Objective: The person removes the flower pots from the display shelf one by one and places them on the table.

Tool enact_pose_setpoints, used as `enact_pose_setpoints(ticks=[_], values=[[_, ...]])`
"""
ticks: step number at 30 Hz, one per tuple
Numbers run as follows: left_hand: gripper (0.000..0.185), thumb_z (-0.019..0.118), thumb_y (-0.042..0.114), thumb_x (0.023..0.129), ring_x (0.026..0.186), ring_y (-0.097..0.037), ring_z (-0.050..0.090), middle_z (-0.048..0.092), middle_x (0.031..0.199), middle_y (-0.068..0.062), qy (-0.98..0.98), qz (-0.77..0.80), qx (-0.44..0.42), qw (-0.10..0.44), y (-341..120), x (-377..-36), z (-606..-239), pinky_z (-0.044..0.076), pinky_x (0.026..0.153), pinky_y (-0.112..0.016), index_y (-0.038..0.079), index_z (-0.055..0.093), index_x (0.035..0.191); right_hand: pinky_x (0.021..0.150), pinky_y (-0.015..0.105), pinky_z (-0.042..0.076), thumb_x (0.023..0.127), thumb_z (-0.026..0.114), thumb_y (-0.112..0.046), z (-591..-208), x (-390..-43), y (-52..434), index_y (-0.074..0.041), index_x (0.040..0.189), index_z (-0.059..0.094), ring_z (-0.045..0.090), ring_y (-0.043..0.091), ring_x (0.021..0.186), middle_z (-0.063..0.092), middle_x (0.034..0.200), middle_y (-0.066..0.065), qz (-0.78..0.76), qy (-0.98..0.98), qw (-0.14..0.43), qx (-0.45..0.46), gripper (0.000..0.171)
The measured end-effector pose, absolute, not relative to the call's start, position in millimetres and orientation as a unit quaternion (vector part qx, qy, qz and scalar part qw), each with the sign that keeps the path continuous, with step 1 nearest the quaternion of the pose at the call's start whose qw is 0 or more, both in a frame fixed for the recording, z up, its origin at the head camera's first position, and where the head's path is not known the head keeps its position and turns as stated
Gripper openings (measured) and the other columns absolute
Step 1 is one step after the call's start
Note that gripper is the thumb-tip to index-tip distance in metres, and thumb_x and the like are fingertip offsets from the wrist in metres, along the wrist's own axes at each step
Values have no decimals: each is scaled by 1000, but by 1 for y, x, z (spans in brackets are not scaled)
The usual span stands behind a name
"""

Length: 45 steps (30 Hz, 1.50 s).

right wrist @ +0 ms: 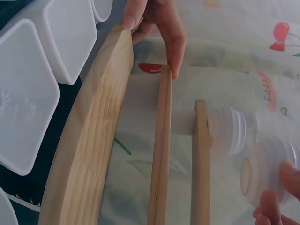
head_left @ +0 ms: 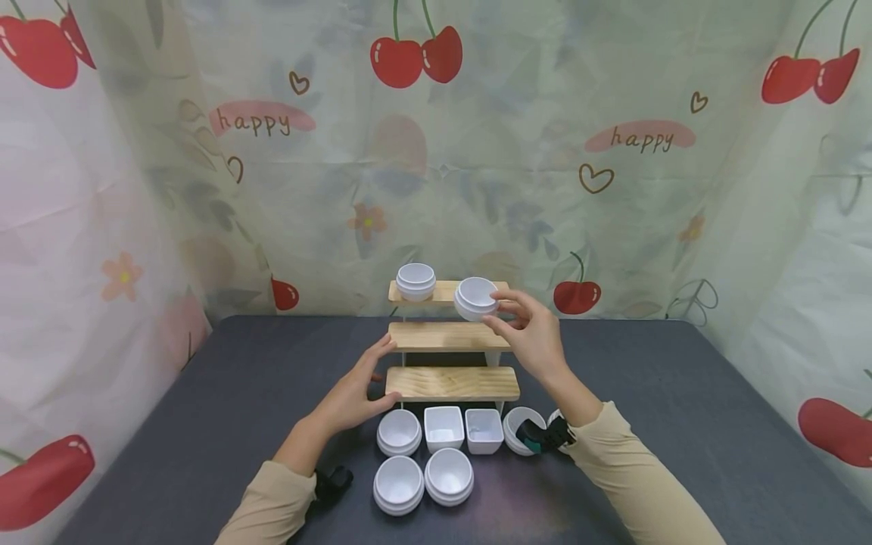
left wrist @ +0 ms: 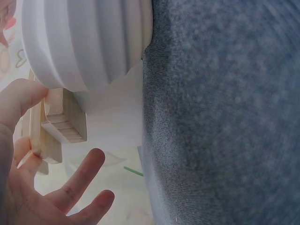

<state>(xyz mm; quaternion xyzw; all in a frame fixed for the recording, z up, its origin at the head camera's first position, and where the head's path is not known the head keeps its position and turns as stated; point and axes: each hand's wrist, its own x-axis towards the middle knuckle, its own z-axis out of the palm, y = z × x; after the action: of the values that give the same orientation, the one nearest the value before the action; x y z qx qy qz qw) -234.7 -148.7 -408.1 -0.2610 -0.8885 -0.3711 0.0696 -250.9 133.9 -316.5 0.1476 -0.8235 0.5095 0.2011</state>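
Observation:
A three-tier wooden display stand (head_left: 453,384) with pale boards and white side supports is in the middle of the head view. My right hand (head_left: 534,333) pinches a small round white bowl (head_left: 474,297) between thumb and fingers, beside the right part of the top board. In the right wrist view this bowl (right wrist: 265,171) hangs apart from the board. Another round white bowl (head_left: 415,281) sits on the top board's left end. My left hand (head_left: 354,386) rests against the stand's left side, thumb at the lowest board (left wrist: 65,115), a finger at the middle one, other fingers extended.
In front of the stand, on the dark cloth (head_left: 272,393), are several round white bowls (head_left: 398,484) and two square white bowls (head_left: 443,428). My right wrist partly covers the bowls at the right. Behind hangs a curtain (head_left: 477,219) printed with cherries.

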Motion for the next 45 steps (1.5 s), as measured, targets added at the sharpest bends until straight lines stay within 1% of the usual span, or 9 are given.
enact_pose_setpoints(ticks=[5, 11, 15, 20, 24, 32, 38, 43, 45], values=[[78, 69, 15, 84, 107, -34, 61, 16, 156, -12, -889, -371, -259, 66, -149, -235, -408, 50, 91, -50, 14, 23, 146, 54, 12, 47, 79, 74, -16, -318, -247, 136, -9, 114, 64, 70, 30, 71, 69, 105, 20, 509, -826, 193, 148, 37], [78, 69, 15, 84, 105, -34, 61, 16, 156, -12, -890, -371, -259, 65, -148, -235, -408, 50, 90, -50, 14, 23, 146, 55, 14, 48, 79, 74, -14, -317, -242, 138, -10, 112, 64, 68, 31, 68, 70, 104, 19, 503, -831, 188, 144, 35], [78, 69, 15, 83, 105, -33, 61, 16, 156, -12, -890, -370, -258, 66, -148, -236, -408, 50, 90, -50, 14, 23, 146, 55, 15, 49, 79, 74, -14, -317, -238, 140, -11, 113, 64, 67, 24, 63, 70, 104, 18, 496, -837, 184, 143, 35], [78, 69, 15, 83, 104, -33, 62, 17, 156, -12, -890, -369, -258, 68, -148, -236, -408, 51, 90, -49, 14, 24, 146, 54, 16, 47, 79, 74, -14, -319, -234, 141, -11, 113, 64, 59, 9, 55, 70, 105, 19, 485, -843, 183, 144, 35], [78, 69, 15, 83, 104, -33, 62, 17, 156, -12, -891, -368, -256, 67, -148, -235, -408, 51, 90, -49, 14, 24, 146, 54, 16, 46, 79, 75, -15, -319, -231, 142, -12, 112, 64, 56, 4, 54, 70, 105, 18, 479, -847, 180, 146, 35], [78, 69, 16, 83, 105, -32, 62, 17, 156, -11, -894, -367, -251, 63, -148, -236, -408, 51, 90, -48, 14, 23, 146, 53, 17, 45, 77, 76, -14, -321, -228, 146, -12, 110, 65, 56, 5, 54, 70, 103, 19, 475, -846, 185, 157, 35], [78, 69, 15, 83, 104, -32, 62, 17, 156, -12, -892, -367, -257, 69, -148, -236, -408, 52, 89, -47, 13, 23, 146, 53, 18, 46, 78, 75, -14, -323, -225, 149, -12, 111, 64, 55, 13, 55, 70, 104, 17, 465, -852, 182, 159, 35], [78, 69, 15, 83, 104, -32, 62, 17, 156, -12, -893, -365, -254, 68, -148, -236, -408, 52, 89, -47, 13, 23, 146, 54, 18, 47, 78, 75, -12, -326, -223, 151, -11, 110, 64, 60, 24, 59, 70, 103, 17, 463, -852, 181, 166, 34], [78, 69, 15, 83, 104, -32, 62, 17, 156, -11, -893, -365, -253, 67, -148, -236, -408, 52, 89, -47, 14, 23, 146, 55, 18, 47, 77, 75, -11, -327, -222, 152, -11, 110, 64, 62, 25, 60, 71, 102, 17, 465, -850, 180, 169, 34]])
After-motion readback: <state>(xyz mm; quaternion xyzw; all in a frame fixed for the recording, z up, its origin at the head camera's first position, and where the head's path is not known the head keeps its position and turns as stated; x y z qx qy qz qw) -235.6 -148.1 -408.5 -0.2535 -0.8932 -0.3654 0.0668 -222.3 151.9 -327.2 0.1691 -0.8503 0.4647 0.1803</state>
